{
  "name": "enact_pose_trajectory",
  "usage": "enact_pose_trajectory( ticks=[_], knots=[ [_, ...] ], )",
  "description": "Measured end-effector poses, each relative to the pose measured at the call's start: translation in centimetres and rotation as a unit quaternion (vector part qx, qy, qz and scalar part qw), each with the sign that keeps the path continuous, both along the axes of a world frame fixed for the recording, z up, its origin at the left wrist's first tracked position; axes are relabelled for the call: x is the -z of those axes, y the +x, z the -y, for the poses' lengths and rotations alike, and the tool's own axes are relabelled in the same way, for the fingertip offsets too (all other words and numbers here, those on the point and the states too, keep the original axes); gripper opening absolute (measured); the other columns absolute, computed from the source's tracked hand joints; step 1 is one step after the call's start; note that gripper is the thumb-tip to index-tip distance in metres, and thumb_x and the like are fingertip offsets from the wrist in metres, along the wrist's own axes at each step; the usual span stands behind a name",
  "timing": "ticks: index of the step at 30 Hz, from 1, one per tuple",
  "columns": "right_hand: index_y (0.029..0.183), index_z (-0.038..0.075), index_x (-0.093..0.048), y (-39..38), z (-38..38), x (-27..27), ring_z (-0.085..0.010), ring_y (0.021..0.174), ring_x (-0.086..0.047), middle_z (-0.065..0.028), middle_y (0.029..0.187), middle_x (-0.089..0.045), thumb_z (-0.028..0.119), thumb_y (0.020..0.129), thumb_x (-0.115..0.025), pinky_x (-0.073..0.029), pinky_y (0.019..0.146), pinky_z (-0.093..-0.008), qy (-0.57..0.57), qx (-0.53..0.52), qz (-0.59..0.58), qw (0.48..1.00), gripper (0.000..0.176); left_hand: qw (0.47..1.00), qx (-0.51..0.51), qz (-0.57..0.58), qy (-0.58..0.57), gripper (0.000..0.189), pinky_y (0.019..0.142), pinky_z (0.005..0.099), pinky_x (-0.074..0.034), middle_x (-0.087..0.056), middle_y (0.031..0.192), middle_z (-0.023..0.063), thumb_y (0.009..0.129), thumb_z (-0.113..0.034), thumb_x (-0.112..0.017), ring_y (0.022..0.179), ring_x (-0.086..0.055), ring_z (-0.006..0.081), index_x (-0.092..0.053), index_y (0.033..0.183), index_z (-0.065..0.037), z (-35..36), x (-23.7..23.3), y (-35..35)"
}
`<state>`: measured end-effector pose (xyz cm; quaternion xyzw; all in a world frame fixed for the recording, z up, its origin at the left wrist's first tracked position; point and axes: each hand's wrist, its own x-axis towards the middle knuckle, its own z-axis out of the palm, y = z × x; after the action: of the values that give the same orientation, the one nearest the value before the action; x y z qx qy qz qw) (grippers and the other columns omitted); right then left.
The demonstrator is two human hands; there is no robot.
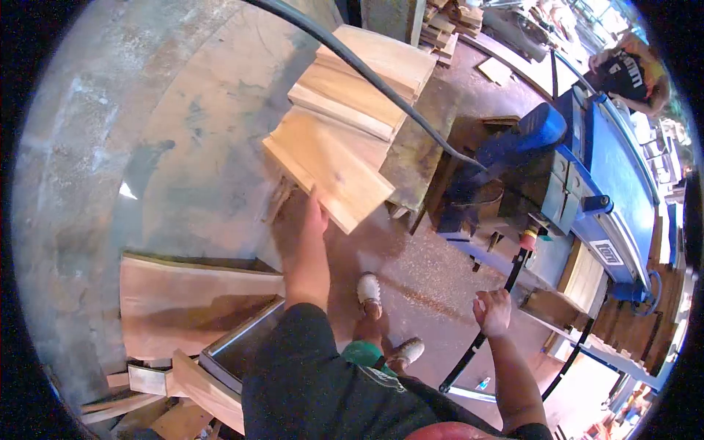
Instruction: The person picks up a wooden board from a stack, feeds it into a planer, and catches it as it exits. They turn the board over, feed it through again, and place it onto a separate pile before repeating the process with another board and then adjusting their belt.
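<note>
A light wooden board [334,172] is gripped at its near edge by my left hand [317,216], the thumb on top and the other fingers hidden beneath. It overlaps a stack of similar boards [352,92] on a low worn support [422,143]. To the right, my right hand [493,312] is closed with curled fingers over a slanting black bar [460,363]. That bar runs up to the side of a blue machine [565,194].
A dark hose [323,33] crosses above the boards. Large wooden panels [198,293] and offcuts [147,407] lie at lower left. Several boards [584,275] sit at the machine's near side. Another person [631,73] is beyond the machine. My feet stand on a dusty floor [418,279].
</note>
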<state>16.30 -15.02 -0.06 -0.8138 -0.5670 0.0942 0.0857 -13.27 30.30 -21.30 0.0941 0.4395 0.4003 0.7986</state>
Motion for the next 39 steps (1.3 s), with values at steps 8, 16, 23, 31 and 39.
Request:
enact_pose_trajectory(
  ticks=[8,16,23,31,39],
  knots=[
    [0.095,0.01,-0.065,-0.2,0.5,0.1,-0.0311,0.095,-0.058,-0.0119,0.091,-0.065,0.028,0.078,-0.068,-0.039,0.097,-0.046,0.006,-0.016,0.057,0.998,0.025,0.938,-0.028,-0.331,0.097,0.057,0.085,0.0387,-0.051,-0.061,0.116,0.0158,0.084,-0.029,-0.07,0.097,-0.061,0.0276,-0.049,0.127,0.002,6.1,-5.5,-0.1],
    [0.133,0.009,-0.044,-1.7,1.9,-0.9,-0.0283,0.107,-0.057,-0.0133,0.11,-0.06,0.035,0.085,-0.067,-0.04,0.1,-0.0397,0.075,0.033,-0.546,0.834,0.059,0.934,0.133,-0.247,0.22,0.04,0.085,0.0377,-0.051,-0.064,0.109,0.0112,0.085,-0.015,-0.063,0.095,-0.062,0.0219,-0.054,0.121,0.0,33.7,-25.3,-10.7],
    [0.119,-0.003,-0.05,-8.0,16.2,-8.9,-0.0202,0.103,-0.057,-0.014,0.111,-0.061,0.021,0.083,-0.071,-0.047,0.088,-0.0339,0.284,0.16,-0.612,0.721,0.048,0.864,0.233,-0.202,0.398,0.036,0.087,0.0312,-0.047,-0.063,0.108,0.0049,0.086,-0.013,-0.065,0.101,-0.057,0.0136,-0.056,0.119,-0.002,50.9,-35.5,-0.9],
    [0.114,-0.003,-0.052,-4.3,30.6,-9.6,-0.0187,0.095,-0.059,-0.0132,0.104,-0.063,0.016,0.083,-0.069,-0.049,0.083,-0.0336,0.431,0.254,-0.501,0.707,0.04,0.747,0.366,-0.138,0.538,0.029,0.075,0.028,-0.049,-0.067,0.097,0.0054,0.087,-0.026,-0.067,0.085,-0.062,0.0112,-0.062,0.103,-0.001,48.5,-49.9,22.3],
    [0.109,-0.004,-0.054,-5.3,36.8,-7.1,-0.0165,0.088,-0.06,-0.0121,0.099,-0.064,0.019,0.084,-0.071,-0.05,0.078,-0.0319,0.379,0.396,-0.504,0.668,0.038,0.742,0.498,-0.115,0.434,0.029,0.078,0.0316,-0.051,-0.067,0.102,0.0068,0.092,-0.024,-0.059,0.089,-0.064,0.0149,-0.062,0.109,-0.001,52.8,-41.2,27.2]
  ],
)
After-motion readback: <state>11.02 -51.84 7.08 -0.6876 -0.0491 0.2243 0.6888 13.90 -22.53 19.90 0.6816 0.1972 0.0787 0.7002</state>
